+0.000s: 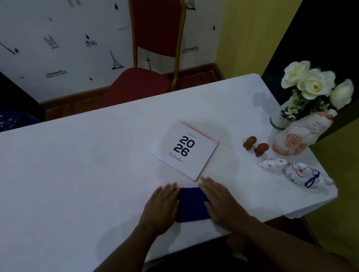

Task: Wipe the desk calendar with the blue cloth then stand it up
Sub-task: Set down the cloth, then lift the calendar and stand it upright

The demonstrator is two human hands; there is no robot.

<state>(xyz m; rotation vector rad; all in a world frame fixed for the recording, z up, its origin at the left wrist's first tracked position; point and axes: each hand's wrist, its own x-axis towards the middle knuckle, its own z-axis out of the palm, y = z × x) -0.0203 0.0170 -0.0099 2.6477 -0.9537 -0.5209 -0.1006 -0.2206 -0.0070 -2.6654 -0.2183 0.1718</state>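
Calendar point(184, 149): flat on the white table point(66, 171), cover up, just beyond the cloth
Cloth point(192, 203): blue, folded, near table edge, between both hands
Left hand point(161, 208): flat, fingers extended, palm down on cloth's left side
Right hand point(220, 200): flat, fingers extended; resting on cloth's right side

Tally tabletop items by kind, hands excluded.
Calendar: 1
Blue cloth: 1
Vase of white flowers: 1
Brown figurines: 2
White and pink ceramic figures: 3
Total: 8
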